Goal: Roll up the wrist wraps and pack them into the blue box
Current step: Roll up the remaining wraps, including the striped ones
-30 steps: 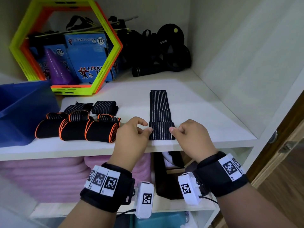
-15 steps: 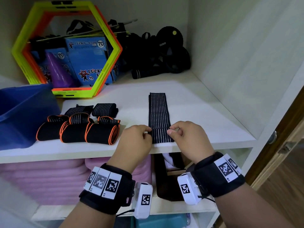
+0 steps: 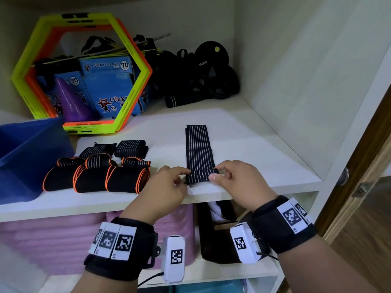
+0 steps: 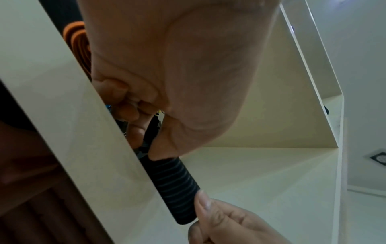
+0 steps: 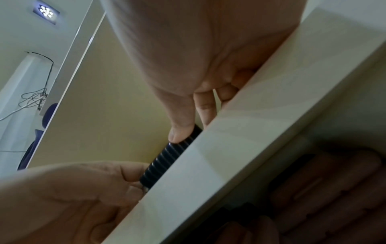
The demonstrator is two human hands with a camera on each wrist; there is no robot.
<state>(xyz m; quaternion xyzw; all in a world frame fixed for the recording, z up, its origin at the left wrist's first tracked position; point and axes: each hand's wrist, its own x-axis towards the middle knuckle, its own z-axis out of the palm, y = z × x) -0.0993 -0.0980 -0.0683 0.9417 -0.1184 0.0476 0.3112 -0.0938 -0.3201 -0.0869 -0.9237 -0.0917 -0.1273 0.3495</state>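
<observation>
While both hands pinch it, left hand (image 3: 167, 182) and right hand (image 3: 237, 180) clamp the wrap's (image 3: 197, 149) rolled end between them; rest lies flat past the grip on the shelf (image 3: 243, 144).

A white shelf (image 3: 243, 132) carried everything. A blue box (image 3: 27, 153) sat at its left edge. Beside it lay rolled wrist wraps (image 3: 99, 166), the front three orange-edged. A striped wrap (image 3: 197, 149) lay flat toward the back, its near end rolled at the shelf's front edge. Hexagonal frames (image 3: 127, 111), blue packets (image 3: 112, 87), a purple cone (image 3: 69, 100) and black gear (image 3: 198, 75) stood at the back.
</observation>
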